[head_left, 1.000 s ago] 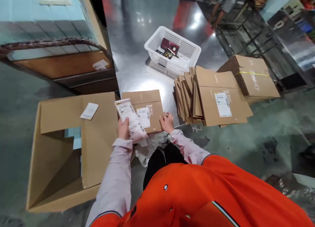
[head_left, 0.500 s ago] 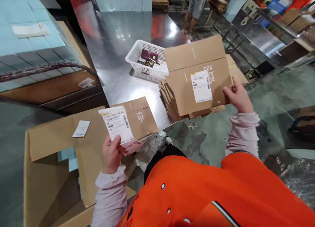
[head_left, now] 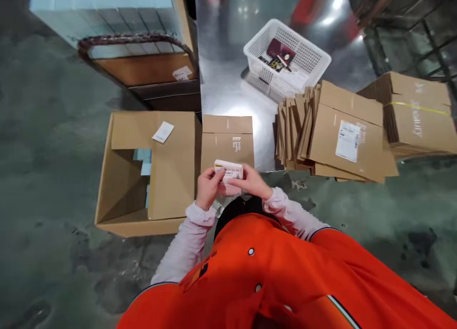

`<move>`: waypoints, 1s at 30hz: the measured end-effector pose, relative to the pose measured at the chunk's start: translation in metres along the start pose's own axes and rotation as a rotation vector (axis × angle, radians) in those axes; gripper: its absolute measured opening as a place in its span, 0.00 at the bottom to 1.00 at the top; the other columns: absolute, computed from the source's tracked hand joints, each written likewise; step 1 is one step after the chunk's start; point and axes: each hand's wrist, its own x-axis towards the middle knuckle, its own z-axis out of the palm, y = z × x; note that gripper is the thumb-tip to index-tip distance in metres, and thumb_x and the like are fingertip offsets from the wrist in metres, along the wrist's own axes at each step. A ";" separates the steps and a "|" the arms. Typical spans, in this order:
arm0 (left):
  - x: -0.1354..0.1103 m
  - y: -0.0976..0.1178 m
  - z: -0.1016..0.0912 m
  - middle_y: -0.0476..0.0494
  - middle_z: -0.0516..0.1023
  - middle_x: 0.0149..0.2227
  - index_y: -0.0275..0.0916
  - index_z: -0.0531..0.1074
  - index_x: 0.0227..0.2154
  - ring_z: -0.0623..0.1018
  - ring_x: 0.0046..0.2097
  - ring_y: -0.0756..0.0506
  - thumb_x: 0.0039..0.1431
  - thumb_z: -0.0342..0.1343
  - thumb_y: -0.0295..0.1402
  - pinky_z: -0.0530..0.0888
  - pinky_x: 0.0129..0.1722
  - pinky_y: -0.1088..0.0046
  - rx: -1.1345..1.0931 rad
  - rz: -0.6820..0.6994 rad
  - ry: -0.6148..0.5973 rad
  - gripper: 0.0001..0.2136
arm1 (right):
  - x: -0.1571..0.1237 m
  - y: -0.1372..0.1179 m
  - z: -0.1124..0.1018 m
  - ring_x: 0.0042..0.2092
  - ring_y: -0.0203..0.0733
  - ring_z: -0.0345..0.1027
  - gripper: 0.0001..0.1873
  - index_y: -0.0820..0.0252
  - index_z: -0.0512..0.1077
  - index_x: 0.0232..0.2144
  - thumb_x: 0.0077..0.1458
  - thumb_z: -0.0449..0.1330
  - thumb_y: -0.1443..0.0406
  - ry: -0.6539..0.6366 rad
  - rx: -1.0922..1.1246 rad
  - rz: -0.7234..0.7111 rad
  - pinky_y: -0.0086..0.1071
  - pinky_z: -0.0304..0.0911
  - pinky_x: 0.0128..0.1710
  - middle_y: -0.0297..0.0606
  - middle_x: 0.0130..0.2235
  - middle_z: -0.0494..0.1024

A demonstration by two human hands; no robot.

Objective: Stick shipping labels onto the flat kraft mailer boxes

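Both hands grip a small stack of printed shipping labels (head_left: 231,170) held close to my waist. My left hand (head_left: 208,187) pinches its left side with thumb on top. My right hand (head_left: 254,182) closes on its right side, fingers across the lower part. Just beyond the labels a flat folded carton (head_left: 227,137) with white print lies at the table's front edge. To the right, a labelled flat carton (head_left: 330,122) rests on a leaning pile of folded cartons (head_left: 291,129), and no hand touches it.
A white plastic basket (head_left: 252,53) with small items stands on the metal table (head_left: 221,67). Strapped cartons (head_left: 416,112) lie at the right. At the left are a large open box (head_left: 174,176) with a paper slip (head_left: 163,132) and a cart (head_left: 143,64) loaded with pale-blue boxes.
My right hand has let go of the labelled carton, which now lies on the pile, and has come over to the label stack. My view has swung downward.
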 end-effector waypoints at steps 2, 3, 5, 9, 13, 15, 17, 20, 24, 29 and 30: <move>0.003 -0.009 -0.002 0.47 0.75 0.24 0.36 0.73 0.23 0.71 0.27 0.49 0.39 0.67 0.49 0.69 0.29 0.74 0.035 -0.004 0.033 0.20 | 0.012 -0.007 -0.008 0.39 0.40 0.73 0.22 0.62 0.75 0.41 0.45 0.68 0.56 0.001 -0.066 -0.029 0.31 0.68 0.40 0.39 0.39 0.80; 0.003 -0.015 -0.001 0.49 0.71 0.21 0.36 0.69 0.20 0.69 0.25 0.51 0.40 0.67 0.50 0.67 0.27 0.75 0.061 0.009 0.068 0.20 | 0.018 -0.010 -0.010 0.37 0.39 0.73 0.17 0.62 0.76 0.38 0.47 0.67 0.57 -0.017 -0.120 -0.031 0.30 0.68 0.37 0.38 0.36 0.80; 0.003 -0.026 0.002 0.54 0.62 0.16 0.38 0.60 0.14 0.62 0.22 0.53 0.42 0.65 0.51 0.61 0.22 0.77 0.107 0.053 0.174 0.24 | 0.028 -0.014 -0.012 0.31 0.37 0.71 0.13 0.62 0.78 0.33 0.49 0.65 0.58 -0.067 -0.254 -0.023 0.29 0.65 0.32 0.37 0.31 0.80; 0.008 -0.048 0.007 0.56 0.52 0.15 0.40 0.52 0.12 0.55 0.21 0.54 0.46 0.63 0.49 0.56 0.21 0.77 0.160 0.141 0.285 0.27 | 0.036 -0.004 -0.009 0.31 0.38 0.72 0.14 0.62 0.78 0.32 0.48 0.67 0.56 -0.070 -0.322 0.005 0.28 0.63 0.30 0.38 0.31 0.81; 0.020 -0.067 0.001 0.57 0.51 0.14 0.40 0.51 0.11 0.54 0.20 0.55 0.45 0.64 0.47 0.55 0.20 0.77 0.115 0.101 0.309 0.27 | 0.042 0.015 -0.006 0.29 0.36 0.71 0.12 0.62 0.77 0.30 0.49 0.67 0.58 -0.055 -0.335 0.068 0.27 0.63 0.29 0.35 0.28 0.79; 0.026 -0.074 -0.004 0.55 0.60 0.15 0.38 0.59 0.13 0.61 0.21 0.54 0.43 0.66 0.45 0.60 0.22 0.78 0.042 0.060 0.250 0.22 | 0.050 0.023 -0.006 0.29 0.35 0.70 0.09 0.62 0.76 0.28 0.49 0.66 0.61 -0.043 -0.374 0.054 0.27 0.63 0.30 0.35 0.28 0.78; 0.031 -0.081 -0.008 0.51 0.73 0.23 0.37 0.71 0.23 0.70 0.25 0.51 0.39 0.69 0.43 0.67 0.27 0.77 -0.027 -0.010 0.121 0.16 | 0.063 0.029 -0.005 0.31 0.35 0.70 0.07 0.62 0.75 0.26 0.48 0.67 0.63 -0.032 -0.432 -0.001 0.28 0.63 0.32 0.35 0.30 0.77; 0.035 -0.094 -0.015 0.42 0.81 0.34 0.34 0.77 0.35 0.78 0.33 0.45 0.35 0.71 0.41 0.73 0.35 0.70 -0.073 -0.157 0.008 0.23 | 0.088 0.031 -0.005 0.34 0.37 0.69 0.07 0.62 0.75 0.23 0.45 0.69 0.66 -0.060 -0.535 -0.047 0.30 0.63 0.36 0.36 0.31 0.76; 0.032 -0.115 -0.031 0.36 0.82 0.36 0.32 0.78 0.35 0.80 0.35 0.41 0.32 0.72 0.43 0.75 0.37 0.64 -0.046 -0.269 0.032 0.26 | 0.120 0.020 -0.015 0.33 0.38 0.69 0.08 0.62 0.74 0.22 0.43 0.69 0.65 -0.123 -0.501 -0.015 0.31 0.63 0.36 0.35 0.29 0.77; 0.014 -0.133 -0.049 0.34 0.82 0.35 0.32 0.80 0.31 0.80 0.38 0.35 0.26 0.74 0.42 0.76 0.40 0.59 -0.049 -0.391 0.027 0.26 | 0.153 0.018 -0.032 0.32 0.37 0.68 0.09 0.63 0.75 0.25 0.45 0.68 0.62 -0.055 -0.397 -0.052 0.31 0.63 0.35 0.36 0.28 0.76; 0.012 -0.135 -0.049 0.34 0.82 0.35 0.32 0.80 0.32 0.80 0.39 0.35 0.25 0.75 0.42 0.76 0.41 0.58 -0.071 -0.409 0.029 0.26 | 0.160 0.023 -0.032 0.31 0.38 0.68 0.08 0.63 0.75 0.25 0.46 0.68 0.63 -0.025 -0.441 -0.019 0.32 0.63 0.35 0.36 0.27 0.76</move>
